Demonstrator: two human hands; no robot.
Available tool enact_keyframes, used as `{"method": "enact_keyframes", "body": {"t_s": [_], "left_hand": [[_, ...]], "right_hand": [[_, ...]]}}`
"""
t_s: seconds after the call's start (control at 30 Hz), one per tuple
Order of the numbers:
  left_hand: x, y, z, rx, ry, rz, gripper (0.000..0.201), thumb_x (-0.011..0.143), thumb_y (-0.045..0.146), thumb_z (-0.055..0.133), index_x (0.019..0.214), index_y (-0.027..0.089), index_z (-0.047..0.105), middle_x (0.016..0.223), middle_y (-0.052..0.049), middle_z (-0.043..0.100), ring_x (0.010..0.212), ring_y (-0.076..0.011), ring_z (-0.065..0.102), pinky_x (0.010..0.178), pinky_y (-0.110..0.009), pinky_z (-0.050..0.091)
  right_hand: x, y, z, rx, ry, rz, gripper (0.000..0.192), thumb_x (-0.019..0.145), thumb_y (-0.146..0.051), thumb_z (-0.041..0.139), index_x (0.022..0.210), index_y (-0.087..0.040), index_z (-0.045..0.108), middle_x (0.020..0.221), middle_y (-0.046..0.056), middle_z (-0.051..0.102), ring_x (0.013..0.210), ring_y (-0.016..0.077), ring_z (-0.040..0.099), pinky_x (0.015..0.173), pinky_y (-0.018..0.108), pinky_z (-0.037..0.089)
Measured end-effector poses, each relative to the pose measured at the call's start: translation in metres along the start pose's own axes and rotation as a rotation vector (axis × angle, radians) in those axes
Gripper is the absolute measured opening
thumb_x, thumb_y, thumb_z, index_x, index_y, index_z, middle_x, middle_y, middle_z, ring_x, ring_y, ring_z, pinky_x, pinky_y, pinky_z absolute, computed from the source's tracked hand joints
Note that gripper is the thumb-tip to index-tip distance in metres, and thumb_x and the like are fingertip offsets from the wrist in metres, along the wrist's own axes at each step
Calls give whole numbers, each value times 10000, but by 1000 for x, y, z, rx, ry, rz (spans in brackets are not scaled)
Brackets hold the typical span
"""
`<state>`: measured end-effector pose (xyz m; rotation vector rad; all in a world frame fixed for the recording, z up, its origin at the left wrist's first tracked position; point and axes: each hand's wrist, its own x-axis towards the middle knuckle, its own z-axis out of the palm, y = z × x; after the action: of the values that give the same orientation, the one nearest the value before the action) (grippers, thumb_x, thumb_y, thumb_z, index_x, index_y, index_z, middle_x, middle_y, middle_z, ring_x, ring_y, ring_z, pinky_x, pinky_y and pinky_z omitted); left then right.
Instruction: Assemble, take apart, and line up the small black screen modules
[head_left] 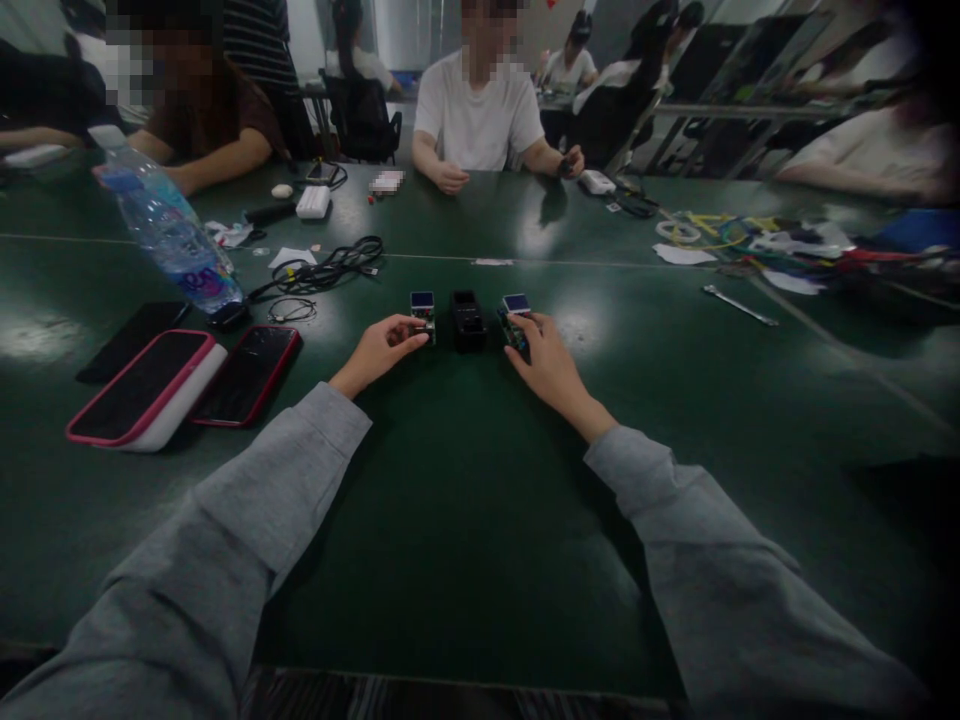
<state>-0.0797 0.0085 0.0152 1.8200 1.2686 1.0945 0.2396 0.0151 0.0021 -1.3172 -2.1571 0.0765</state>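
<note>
Left hand point(384, 348) is pinching one small circuit board point(423, 310); right hand point(551, 362) is gripping a second board point(515, 308). A black case point(468, 325) is resting between both boards on the green surface point(465, 500).

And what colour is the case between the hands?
The case is black, shown in the head view.

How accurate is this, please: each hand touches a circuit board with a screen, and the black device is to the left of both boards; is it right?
Not quite: the head view shows the black device between the left circuit board and the right circuit board, not left of both. The left hand and right hand each touch one, as you said.
</note>
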Motion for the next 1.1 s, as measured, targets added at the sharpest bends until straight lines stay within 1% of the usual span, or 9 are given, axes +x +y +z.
{"method": "enact_keyframes", "body": {"t_s": [0.13,0.33,0.5,0.6,0.7,0.77,0.87,1.0,1.1], "left_hand": [[0,1,0,32,-17,6,425,803,409,793,1171,216,703,746,14,528,650,-127,463,596,-264,371],[2,-4,1,33,-24,9,395,817,381,776,1181,247,701,729,27,494,653,-129,449,615,-269,358],[2,-3,1,18,-37,29,363,834,356,764,1175,250,703,726,26,485,650,-130,440,603,-269,358],[2,-4,1,20,-37,25,360,838,347,766,1179,252,704,728,27,487,641,-125,440,602,-271,356],[2,-5,0,30,-43,14,364,842,357,764,1187,257,701,732,26,502,638,-124,443,599,-270,355],[2,-5,0,29,-45,16,370,842,365,765,1189,258,700,733,26,506,643,-125,448,596,-267,356],[2,-4,0,26,-43,13,376,837,365,767,1190,253,698,730,29,505,641,-123,448,595,-265,357],[1,0,1,37,-36,-6,380,828,343,772,1184,232,698,728,32,507,633,-118,444,602,-267,362],[1,0,1,50,-33,-9,390,827,340,772,1190,221,694,748,29,517,644,-115,458,608,-261,368]], "right_hand": [[0,-1,-1,12,4,2,521,941,-295,536,1452,-234,456,1420,175,423,1298,381,508,1058,591,497],[0,-6,-3,30,-6,25,494,949,-288,512,1439,-236,470,1409,170,435,1258,367,533,1029,582,510],[1,-5,-6,116,65,62,414,910,-297,577,1321,-245,579,1302,138,534,1199,334,569,1030,540,504],[3,-2,-7,171,115,79,380,891,-289,588,1267,-237,608,1259,128,590,1146,313,598,1008,505,506],[5,3,-6,266,170,149,361,876,-304,592,1232,-249,604,1191,100,654,1058,288,634,959,484,514],[7,8,-4,343,199,240,361,864,-311,585,1222,-259,590,1133,81,680,977,269,651,909,470,525],[8,15,-1,412,216,357,372,858,-303,560,1226,-255,571,1087,75,679,895,244,650,853,447,537],[9,20,2,446,206,392,384,880,-306,529,1258,-240,552,1083,82,669,910,232,654,873,432,534],[9,24,4,480,229,412,376,877,-297,530,1247,-241,564,1071,78,674,926,230,656,886,425,525]]}}
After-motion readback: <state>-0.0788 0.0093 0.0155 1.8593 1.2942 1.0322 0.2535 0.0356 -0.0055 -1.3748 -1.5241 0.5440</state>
